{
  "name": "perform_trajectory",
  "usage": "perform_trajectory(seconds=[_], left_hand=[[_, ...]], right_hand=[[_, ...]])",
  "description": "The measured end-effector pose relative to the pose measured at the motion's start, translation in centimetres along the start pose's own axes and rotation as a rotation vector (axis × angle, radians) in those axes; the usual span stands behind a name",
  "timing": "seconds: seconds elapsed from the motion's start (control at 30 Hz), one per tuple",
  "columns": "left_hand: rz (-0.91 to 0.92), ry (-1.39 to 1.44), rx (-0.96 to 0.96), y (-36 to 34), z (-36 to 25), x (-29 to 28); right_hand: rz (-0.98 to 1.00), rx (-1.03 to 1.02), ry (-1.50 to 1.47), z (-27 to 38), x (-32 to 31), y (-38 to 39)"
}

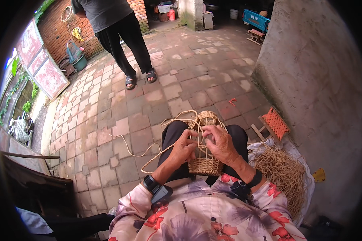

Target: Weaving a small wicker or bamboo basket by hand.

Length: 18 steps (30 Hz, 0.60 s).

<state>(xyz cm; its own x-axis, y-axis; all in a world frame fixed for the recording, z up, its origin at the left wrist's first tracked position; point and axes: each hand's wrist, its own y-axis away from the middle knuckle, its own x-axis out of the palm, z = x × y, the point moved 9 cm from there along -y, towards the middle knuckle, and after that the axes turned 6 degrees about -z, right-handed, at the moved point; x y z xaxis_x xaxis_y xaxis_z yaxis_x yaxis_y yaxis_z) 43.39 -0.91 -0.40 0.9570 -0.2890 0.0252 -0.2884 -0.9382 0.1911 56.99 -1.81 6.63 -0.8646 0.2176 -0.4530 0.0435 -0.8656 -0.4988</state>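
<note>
A woven straw basket with a tight base, an open middle of upright strands and a woven upper band rests between my dark-trousered knees. My left hand is at its left side, fingers curled on a straw cord among the strands. Opposite it, my right hand has its fingertips closed at the upright strands near the middle; exactly what they pinch is hard to make out. Loose cord loops above the basket and trails left onto the paving.
Another person's legs stand ahead. To my right are an orange woven stool, a sack piled with straw cord and a plaster wall. Leaning panels, a brick wall and a blue cart bed edge the paved yard.
</note>
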Motion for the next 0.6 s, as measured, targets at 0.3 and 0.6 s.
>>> perform_trajectory(seconds=[0.3, 0.6], left_hand=[[0.092, 0.190, -0.035, -0.2, 0.2, 0.0], [0.117, 0.213, 0.037, -0.1, 0.0, -0.1]], right_hand=[[0.370, -0.221, 0.284, 1.9, 2.5, -1.2], [0.323, -0.167, 0.410, 3.6, -2.1, -1.1]])
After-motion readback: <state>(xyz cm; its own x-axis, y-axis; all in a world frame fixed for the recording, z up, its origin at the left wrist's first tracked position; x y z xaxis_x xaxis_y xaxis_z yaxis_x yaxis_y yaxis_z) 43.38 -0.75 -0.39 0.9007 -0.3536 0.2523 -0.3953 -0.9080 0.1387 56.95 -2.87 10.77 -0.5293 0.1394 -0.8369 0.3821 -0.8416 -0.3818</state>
